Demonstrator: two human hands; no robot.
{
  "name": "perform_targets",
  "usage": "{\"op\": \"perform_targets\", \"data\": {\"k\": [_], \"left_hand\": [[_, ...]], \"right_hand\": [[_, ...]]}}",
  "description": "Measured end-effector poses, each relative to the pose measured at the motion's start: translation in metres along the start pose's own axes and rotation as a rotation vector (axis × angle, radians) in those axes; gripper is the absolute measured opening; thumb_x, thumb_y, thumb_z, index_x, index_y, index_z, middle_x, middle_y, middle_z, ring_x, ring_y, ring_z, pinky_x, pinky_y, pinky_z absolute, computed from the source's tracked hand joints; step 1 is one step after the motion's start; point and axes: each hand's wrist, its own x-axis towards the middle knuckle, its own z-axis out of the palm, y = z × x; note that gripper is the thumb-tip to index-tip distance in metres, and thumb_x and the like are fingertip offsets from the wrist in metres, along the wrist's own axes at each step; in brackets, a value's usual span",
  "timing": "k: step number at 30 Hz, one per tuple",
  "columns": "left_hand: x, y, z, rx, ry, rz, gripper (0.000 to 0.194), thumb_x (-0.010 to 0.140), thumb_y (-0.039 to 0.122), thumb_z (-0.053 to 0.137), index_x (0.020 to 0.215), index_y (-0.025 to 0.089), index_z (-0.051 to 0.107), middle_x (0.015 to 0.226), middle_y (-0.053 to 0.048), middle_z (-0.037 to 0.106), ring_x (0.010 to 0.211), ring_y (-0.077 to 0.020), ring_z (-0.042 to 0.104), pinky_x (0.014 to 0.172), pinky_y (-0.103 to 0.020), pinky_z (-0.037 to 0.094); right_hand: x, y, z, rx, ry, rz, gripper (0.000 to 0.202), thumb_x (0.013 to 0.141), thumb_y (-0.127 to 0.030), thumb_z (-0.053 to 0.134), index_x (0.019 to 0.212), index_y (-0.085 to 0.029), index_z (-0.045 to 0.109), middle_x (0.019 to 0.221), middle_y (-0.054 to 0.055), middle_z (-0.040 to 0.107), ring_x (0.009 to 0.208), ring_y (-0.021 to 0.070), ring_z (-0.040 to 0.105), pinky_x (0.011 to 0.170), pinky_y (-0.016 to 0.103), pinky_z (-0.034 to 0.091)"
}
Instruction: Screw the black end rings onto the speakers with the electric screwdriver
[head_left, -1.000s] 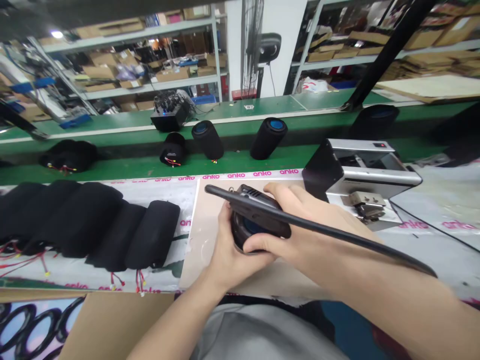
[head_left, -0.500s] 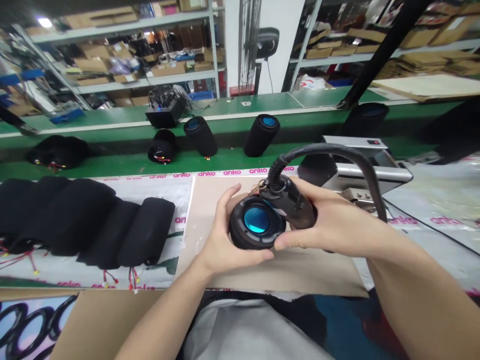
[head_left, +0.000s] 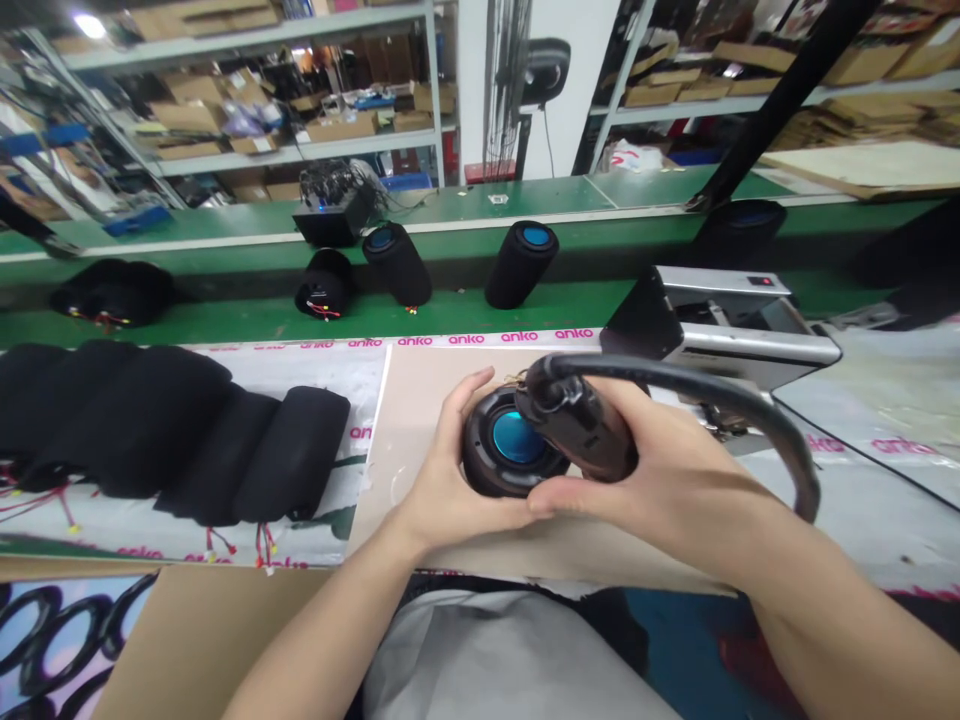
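A round black speaker (head_left: 487, 455) with a shiny blue disc on top stands over the cardboard sheet (head_left: 405, 400). Around its left and front side curves my left hand (head_left: 450, 490), thumb along the near edge. My right hand (head_left: 645, 460) is wrapped round a black handheld tool (head_left: 581, 425) with a thick black cable, and its thumb tip meets my left thumb at the speaker's front. The tool's head hangs over the right part of the blue disc. Its tip is hidden.
Black fabric-covered cylinders (head_left: 180, 420) with red wires lie at the left. Two upright speakers (head_left: 523, 265) stand on the green bench (head_left: 450, 312). A silver machine (head_left: 750, 325) is at the right. An open cardboard box (head_left: 202, 640) sits at the lower left.
The tool has tilted and shifted over the blue disc, and its cable has swung down to the right. My right thumb has moved left along the speaker's front.
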Motion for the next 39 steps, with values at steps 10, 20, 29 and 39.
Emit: {"op": "perform_targets", "data": {"k": [10, 20, 29, 39], "left_hand": [[-0.002, 0.005, -0.002, 0.054, -0.025, -0.014, 0.105, 0.072, 0.046, 0.102, 0.16, 0.031, 0.046, 0.161, -0.013, 0.061, 0.15, -0.0409, 0.061, 0.124, -0.056, 0.054], [0.001, 0.005, -0.005, 0.026, -0.053, 0.022, 0.112, 0.072, 0.048, 0.103, 0.162, 0.033, 0.038, 0.159, -0.013, 0.061, 0.15, -0.0387, 0.062, 0.123, -0.055, 0.055], [0.0, 0.001, -0.007, -0.027, -0.054, -0.046, 0.12, 0.068, 0.051, 0.106, 0.164, 0.036, 0.037, 0.168, -0.012, 0.054, 0.156, -0.0399, 0.056, 0.129, -0.058, 0.05], [-0.002, 0.014, -0.003, 0.088, 0.039, -0.032, 0.086, 0.075, 0.051, 0.1, 0.146, 0.025, 0.059, 0.15, -0.014, 0.07, 0.136, -0.0351, 0.072, 0.112, -0.045, 0.061]], "right_hand": [[-0.004, -0.004, -0.004, 0.099, -0.007, 0.038, 0.077, 0.065, -0.061, 0.093, 0.132, -0.029, 0.073, 0.105, 0.004, 0.079, 0.094, 0.0292, 0.077, 0.08, 0.036, 0.067], [0.005, 0.001, -0.016, 0.036, -0.045, -0.06, 0.074, 0.068, -0.063, 0.093, 0.136, -0.041, 0.073, 0.095, -0.001, 0.076, 0.086, 0.0265, 0.076, 0.081, 0.038, 0.068], [0.025, 0.002, -0.029, -0.054, -0.186, -0.188, 0.067, 0.074, -0.064, 0.092, 0.127, -0.028, 0.072, 0.078, -0.002, 0.07, 0.061, 0.0175, 0.063, 0.062, 0.027, 0.054], [0.01, 0.01, -0.035, 0.359, -0.012, 0.007, 0.067, 0.068, -0.051, 0.098, 0.124, -0.025, 0.072, 0.102, 0.004, 0.078, 0.065, 0.0192, 0.07, 0.055, 0.029, 0.056]]}}
